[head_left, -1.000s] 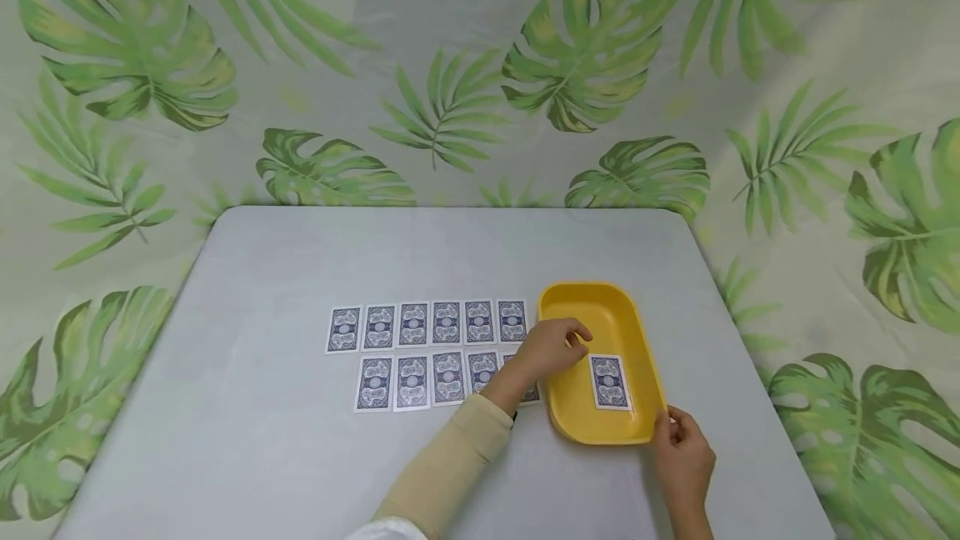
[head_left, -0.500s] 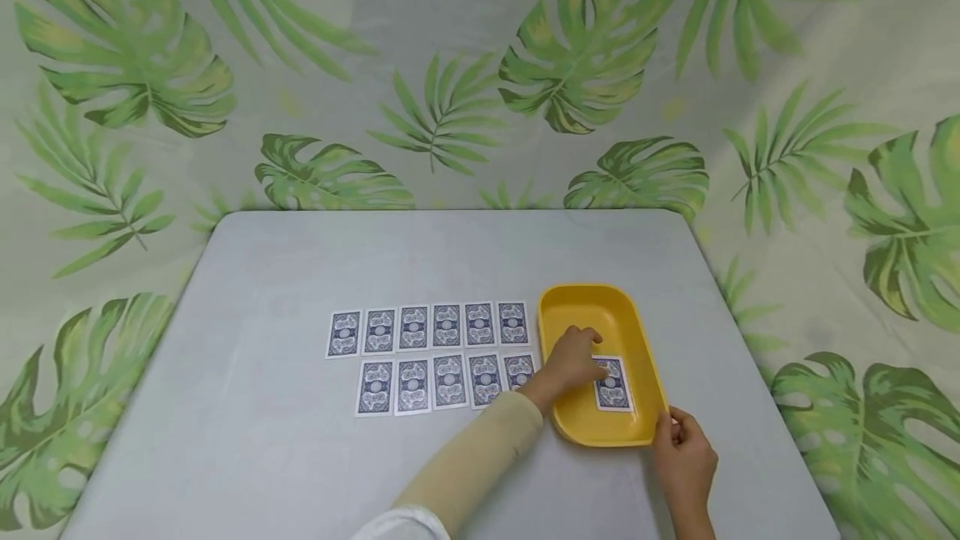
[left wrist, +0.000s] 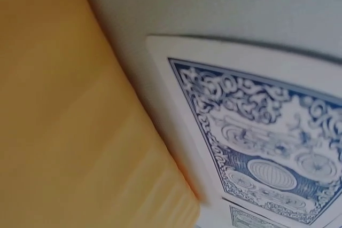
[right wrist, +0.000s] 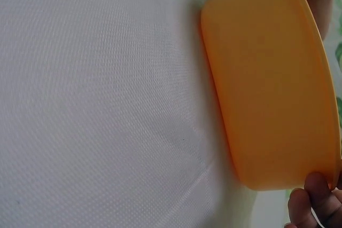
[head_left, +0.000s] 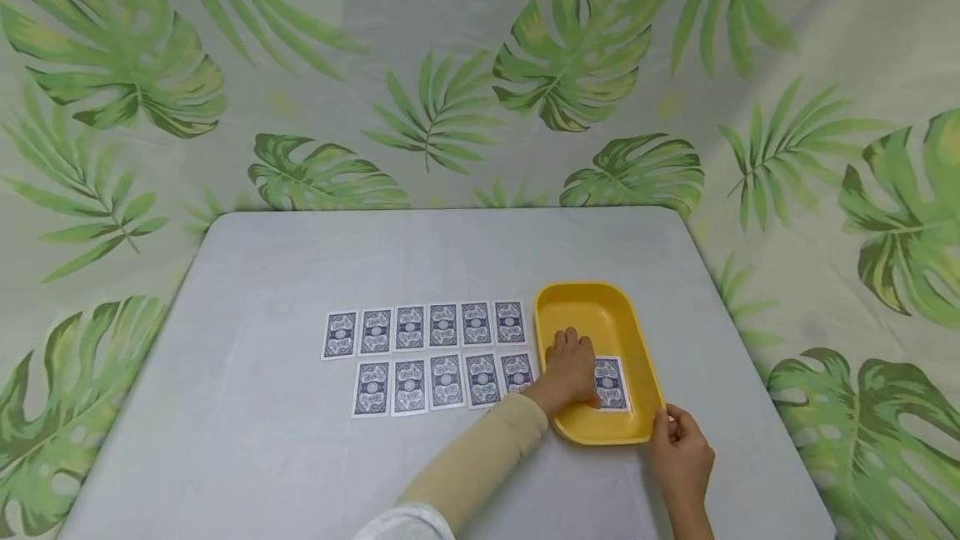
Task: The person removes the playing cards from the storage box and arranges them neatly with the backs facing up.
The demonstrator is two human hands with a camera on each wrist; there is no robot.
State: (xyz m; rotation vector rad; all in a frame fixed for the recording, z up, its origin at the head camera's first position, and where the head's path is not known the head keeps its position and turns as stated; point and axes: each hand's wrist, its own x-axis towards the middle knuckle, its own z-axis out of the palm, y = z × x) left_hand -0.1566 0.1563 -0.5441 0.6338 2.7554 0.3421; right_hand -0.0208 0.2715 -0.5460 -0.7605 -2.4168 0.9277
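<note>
My left hand [head_left: 572,369] is inside the yellow plastic tray [head_left: 592,432], fingers spread forward over its floor and thumb at the left edge of a face-down playing card [head_left: 613,384]. The hand covers that edge; the fingertips' undersides are hidden. With thumb and fingers, my right hand [head_left: 681,450] pinches the tray's near right corner; the right wrist view shows those fingers [right wrist: 316,188] at the rim. Outside the tray, two rows of face-down cards [head_left: 446,382] with blue patterned backs lie to its left. One such card [left wrist: 262,142] fills much of the left wrist view, beside the tray wall [left wrist: 96,132].
A white cloth covers the table [head_left: 262,457], whose far edge meets a leaf-print backdrop [head_left: 442,157]. The left sleeve [head_left: 480,457] passes close to the near row of cards.
My left hand has come from the tray's left rim further in, down beside the card, its thumb now at the card's edge. The right hand and tray have stayed in place.
</note>
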